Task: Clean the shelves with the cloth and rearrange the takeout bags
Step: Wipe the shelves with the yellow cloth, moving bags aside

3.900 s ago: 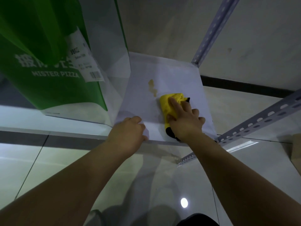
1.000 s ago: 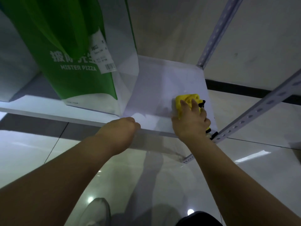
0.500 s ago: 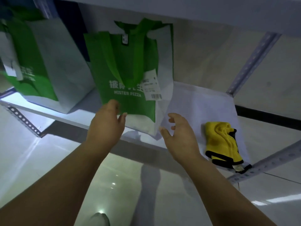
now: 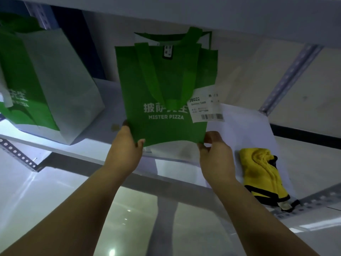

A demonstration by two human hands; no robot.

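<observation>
A green and white "MISTER PIZZA" takeout bag (image 4: 164,93) stands upright on the white shelf (image 4: 103,130), a white receipt label hanging on its right side. My left hand (image 4: 127,146) grips the bag's lower left corner and my right hand (image 4: 214,150) pinches its lower right corner. The yellow cloth with black trim (image 4: 262,174) lies loose on the shelf's right end, to the right of my right hand. A second green and white takeout bag (image 4: 46,89) stands on the shelf at the left.
Another shelf board (image 4: 203,12) runs overhead just above the bag's handles. Perforated metal uprights (image 4: 289,78) and braces (image 4: 18,156) frame the shelf at the right and lower left. A small brownish spot (image 4: 115,128) marks the shelf beside my left hand. Glossy tiled floor lies below.
My right hand has let go of the cloth, which now lies on the shelf. Both hands moved left and took hold of the middle bag's bottom corners; the view tilted upward.
</observation>
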